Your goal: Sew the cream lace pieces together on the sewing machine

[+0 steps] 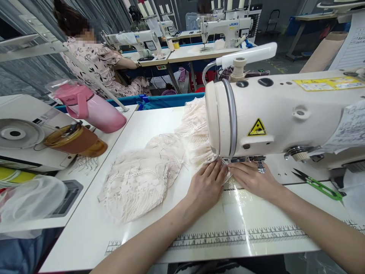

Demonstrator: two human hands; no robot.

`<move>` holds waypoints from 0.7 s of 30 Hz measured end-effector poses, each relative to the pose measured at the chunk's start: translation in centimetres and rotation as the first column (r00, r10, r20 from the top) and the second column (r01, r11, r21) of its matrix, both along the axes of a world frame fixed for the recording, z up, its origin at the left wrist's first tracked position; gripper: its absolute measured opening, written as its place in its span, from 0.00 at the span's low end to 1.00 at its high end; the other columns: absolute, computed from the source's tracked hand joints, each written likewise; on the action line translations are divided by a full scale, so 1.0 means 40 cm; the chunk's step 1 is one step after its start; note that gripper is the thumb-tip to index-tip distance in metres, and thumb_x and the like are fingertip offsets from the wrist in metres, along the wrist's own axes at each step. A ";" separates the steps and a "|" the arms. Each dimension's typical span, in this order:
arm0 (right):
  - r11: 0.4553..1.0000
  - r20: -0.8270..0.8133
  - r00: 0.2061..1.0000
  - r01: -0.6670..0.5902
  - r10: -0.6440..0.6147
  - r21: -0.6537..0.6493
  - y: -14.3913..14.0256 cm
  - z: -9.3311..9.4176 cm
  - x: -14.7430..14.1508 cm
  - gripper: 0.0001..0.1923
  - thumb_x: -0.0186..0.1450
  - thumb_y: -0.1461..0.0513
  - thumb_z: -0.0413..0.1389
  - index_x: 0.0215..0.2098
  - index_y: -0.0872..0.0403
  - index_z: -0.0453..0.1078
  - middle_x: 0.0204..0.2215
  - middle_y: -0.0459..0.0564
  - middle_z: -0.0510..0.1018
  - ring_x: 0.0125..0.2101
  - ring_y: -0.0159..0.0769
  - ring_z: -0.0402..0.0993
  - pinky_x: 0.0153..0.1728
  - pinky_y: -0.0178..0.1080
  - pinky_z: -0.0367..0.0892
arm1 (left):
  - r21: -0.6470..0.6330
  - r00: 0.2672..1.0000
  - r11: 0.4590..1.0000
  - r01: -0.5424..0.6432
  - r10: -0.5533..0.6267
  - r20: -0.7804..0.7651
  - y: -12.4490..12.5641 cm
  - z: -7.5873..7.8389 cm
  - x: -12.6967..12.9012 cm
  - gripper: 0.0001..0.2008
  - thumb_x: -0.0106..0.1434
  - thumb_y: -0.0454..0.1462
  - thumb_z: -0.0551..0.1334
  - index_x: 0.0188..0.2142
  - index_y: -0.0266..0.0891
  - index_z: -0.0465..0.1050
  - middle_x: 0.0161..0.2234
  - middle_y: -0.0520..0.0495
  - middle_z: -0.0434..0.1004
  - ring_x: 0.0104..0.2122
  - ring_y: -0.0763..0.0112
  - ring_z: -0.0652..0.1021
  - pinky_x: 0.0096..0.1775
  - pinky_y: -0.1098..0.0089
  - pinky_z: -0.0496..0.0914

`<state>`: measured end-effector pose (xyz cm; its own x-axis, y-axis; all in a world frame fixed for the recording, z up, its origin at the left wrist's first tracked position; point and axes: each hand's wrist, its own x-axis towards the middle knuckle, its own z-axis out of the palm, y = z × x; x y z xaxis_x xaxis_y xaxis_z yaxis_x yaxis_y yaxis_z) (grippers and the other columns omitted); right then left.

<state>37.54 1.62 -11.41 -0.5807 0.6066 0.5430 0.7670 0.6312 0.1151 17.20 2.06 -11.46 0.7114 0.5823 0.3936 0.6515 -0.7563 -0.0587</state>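
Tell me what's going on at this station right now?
A person is feeding cream lace fabric under the head of a white sewing machine. The left hand and right hand lie flat, side by side, pressing the lace at the needle area. Most of the lace lies piled to the left on the white table. Green thread snips lie to the right, untouched.

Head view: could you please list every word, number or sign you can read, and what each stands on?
"JUKI": background sewing machine.
Black lightning bolt in a yellow triangle, no words: near sewing machine.
Numbers, clearest "10" to "17": table ruler.
Yellow label and paper sheets: print too small to read.
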 end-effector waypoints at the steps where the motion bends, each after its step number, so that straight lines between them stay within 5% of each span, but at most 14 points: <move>1: 1.000 0.000 1.000 0.005 -0.005 -0.001 0.000 -0.002 0.001 0.11 0.66 0.66 0.51 0.44 0.50 0.73 0.43 0.48 0.79 0.38 0.33 0.74 0.40 0.38 0.61 | -0.007 1.000 1.000 -0.003 0.003 0.001 0.000 0.000 0.000 0.19 0.65 0.33 0.53 0.54 0.28 0.67 0.53 0.34 0.71 0.53 0.52 0.72 0.52 0.55 0.70; 7: 1.000 -0.010 1.000 0.029 -0.029 -0.001 0.001 -0.001 0.010 0.11 0.66 0.65 0.53 0.45 0.50 0.72 0.42 0.48 0.80 0.36 0.34 0.74 0.38 0.37 0.60 | -0.038 1.000 0.999 -0.012 0.012 -0.008 -0.002 0.004 0.003 0.21 0.64 0.33 0.55 0.56 0.30 0.66 0.53 0.34 0.71 0.55 0.52 0.71 0.53 0.54 0.69; 14: 0.983 0.139 0.989 0.033 -0.059 0.179 0.010 0.021 0.010 0.08 0.66 0.65 0.52 0.40 0.53 0.73 0.37 0.45 0.81 0.29 0.32 0.73 0.30 0.40 0.56 | 0.042 0.992 0.991 0.125 -0.125 0.006 0.000 -0.001 0.000 0.17 0.65 0.28 0.51 0.52 0.29 0.69 0.53 0.38 0.72 0.54 0.60 0.73 0.56 0.59 0.68; 21: 0.990 0.117 0.993 -0.007 -0.010 0.138 0.009 0.007 0.002 0.08 0.65 0.66 0.54 0.41 0.52 0.72 0.41 0.42 0.80 0.37 0.29 0.73 0.32 0.39 0.58 | 0.007 0.989 0.989 0.146 -0.146 0.029 0.015 -0.005 -0.028 0.17 0.67 0.30 0.50 0.52 0.28 0.69 0.52 0.36 0.73 0.54 0.59 0.73 0.55 0.57 0.69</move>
<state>37.62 1.96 -11.13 -0.6445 0.5314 0.5497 0.7440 0.6017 0.2906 16.07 2.65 -11.66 0.7766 0.4709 0.4184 0.5355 -0.8433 -0.0448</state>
